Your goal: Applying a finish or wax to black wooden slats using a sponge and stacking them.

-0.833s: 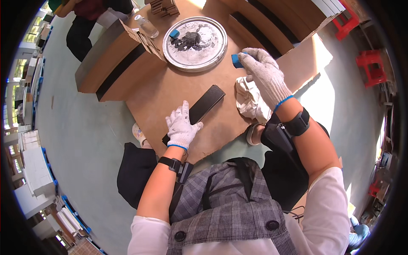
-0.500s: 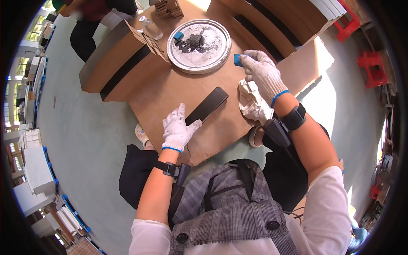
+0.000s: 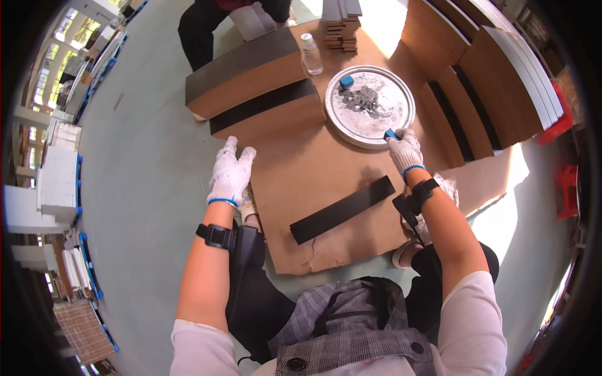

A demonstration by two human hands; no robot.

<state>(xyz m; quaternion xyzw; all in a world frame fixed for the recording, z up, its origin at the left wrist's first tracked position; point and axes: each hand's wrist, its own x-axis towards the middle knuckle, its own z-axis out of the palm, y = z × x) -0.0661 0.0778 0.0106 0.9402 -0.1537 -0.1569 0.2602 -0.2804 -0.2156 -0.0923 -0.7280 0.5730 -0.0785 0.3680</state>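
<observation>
My right hand [image 3: 404, 150], in a white knit glove, pinches a small blue block [image 3: 390, 135] at the near right rim of a round white lid [image 3: 333, 123]. Dark grey paste [image 3: 364, 100] is smeared over the lid's middle, and a second blue block [image 3: 347, 82] sits on its far left part. Held in the air beyond the cardboard's left edge, my gloved left hand [image 3: 231, 172] is empty, its fingers apart. A narrow black strip [image 3: 342, 210] lies slantwise on the brown cardboard [image 3: 285, 169], touched by neither hand.
Curved stacks of brown boards with black edges stand at the left [image 3: 269, 103] and right [image 3: 483, 94]. A clear bottle [image 3: 311, 55] and a pile of short strips [image 3: 340, 28] are behind the lid. White crumpled cloth [image 3: 445, 191] lies near my right forearm. Another person's leg [image 3: 199, 37] shows far left.
My right hand has brought the blue block to the lid's rim. My left hand has moved left, away from the black strip. The view has shifted, so everything sits differently in it.
</observation>
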